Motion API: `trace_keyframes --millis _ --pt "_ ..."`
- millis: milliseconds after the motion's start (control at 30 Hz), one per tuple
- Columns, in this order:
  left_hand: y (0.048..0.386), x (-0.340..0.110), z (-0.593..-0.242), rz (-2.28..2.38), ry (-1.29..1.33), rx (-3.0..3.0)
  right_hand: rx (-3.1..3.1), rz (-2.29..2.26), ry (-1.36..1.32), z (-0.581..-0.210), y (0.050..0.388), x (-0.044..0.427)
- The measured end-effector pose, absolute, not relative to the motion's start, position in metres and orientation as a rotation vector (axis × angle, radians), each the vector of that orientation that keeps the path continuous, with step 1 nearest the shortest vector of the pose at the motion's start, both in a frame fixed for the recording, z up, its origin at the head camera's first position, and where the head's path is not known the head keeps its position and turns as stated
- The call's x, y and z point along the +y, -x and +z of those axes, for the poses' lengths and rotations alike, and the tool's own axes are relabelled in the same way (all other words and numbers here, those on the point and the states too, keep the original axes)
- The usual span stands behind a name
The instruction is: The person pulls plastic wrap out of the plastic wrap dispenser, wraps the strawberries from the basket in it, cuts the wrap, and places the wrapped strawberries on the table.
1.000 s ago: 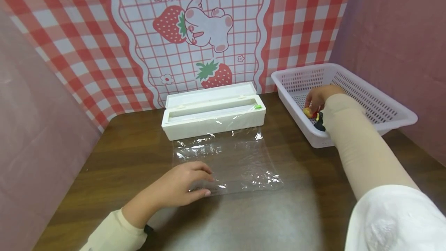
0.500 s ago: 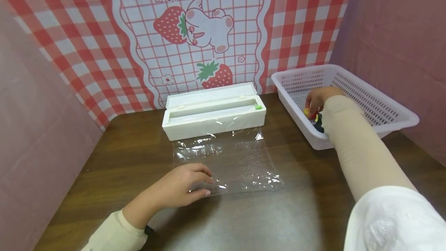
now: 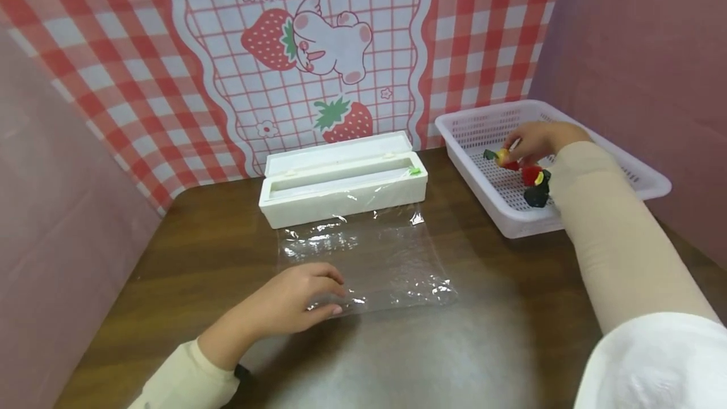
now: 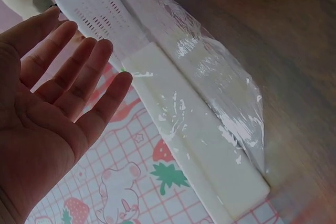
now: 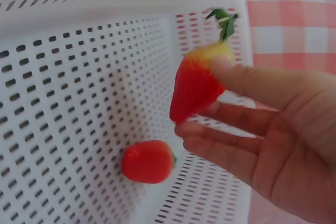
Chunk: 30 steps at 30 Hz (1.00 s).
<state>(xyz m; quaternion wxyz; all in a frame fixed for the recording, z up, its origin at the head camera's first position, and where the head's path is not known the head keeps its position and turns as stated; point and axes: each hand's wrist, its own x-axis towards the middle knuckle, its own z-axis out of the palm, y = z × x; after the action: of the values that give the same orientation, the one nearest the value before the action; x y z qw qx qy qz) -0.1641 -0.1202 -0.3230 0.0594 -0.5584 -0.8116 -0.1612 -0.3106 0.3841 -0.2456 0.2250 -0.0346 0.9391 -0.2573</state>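
Observation:
In the right wrist view, my right hand (image 5: pixel 283 124) pinches a strawberry (image 5: pixel 197 85), red with a yellow top and green leaves, between thumb and fingers inside the white basket (image 3: pixel 514 223). A second red strawberry (image 5: pixel 149 161) lies on the basket floor. My left hand (image 3: pixel 295 298) is at the near left edge of a sheet of clear plastic wrap (image 3: pixel 386 257), fingers loosely bent; I cannot tell how firmly it touches. In the left wrist view the left fingers (image 4: pixel 79 77) are spread and relaxed. The wrap comes out of a white wrap box (image 3: pixel 346 202) with its lid up.
A green slider (image 3: pixel 414 171) sits at the box's right end. Beside my right wrist is a dark object (image 3: pixel 536 195) with a yellow patch, kind unclear. The basket stands at the back right of the brown table (image 3: pixel 187 238), before a checked strawberry cloth (image 3: pixel 335 36).
My right hand has risen from the basket floor with the strawberry, bringing its leaves and the second strawberry into sight. The left hand stays at the wrap's edge.

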Motion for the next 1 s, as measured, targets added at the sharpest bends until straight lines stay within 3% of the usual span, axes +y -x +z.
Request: trace_keyframes --millis 300,633,1000 --pt "0.162 -0.118 -0.32 -0.462 1.69 -2.469 2.652 -0.761 0.25 -0.222 0.294 0.375" --pt "0.163 -0.122 -0.324 -0.467 1.696 -2.433 2.687 -0.996 0.494 -0.208 0.257 0.325" --pt "0.161 -0.124 -0.324 -0.479 1.673 -2.449 2.443 -1.156 0.837 -0.226 0.235 0.273"
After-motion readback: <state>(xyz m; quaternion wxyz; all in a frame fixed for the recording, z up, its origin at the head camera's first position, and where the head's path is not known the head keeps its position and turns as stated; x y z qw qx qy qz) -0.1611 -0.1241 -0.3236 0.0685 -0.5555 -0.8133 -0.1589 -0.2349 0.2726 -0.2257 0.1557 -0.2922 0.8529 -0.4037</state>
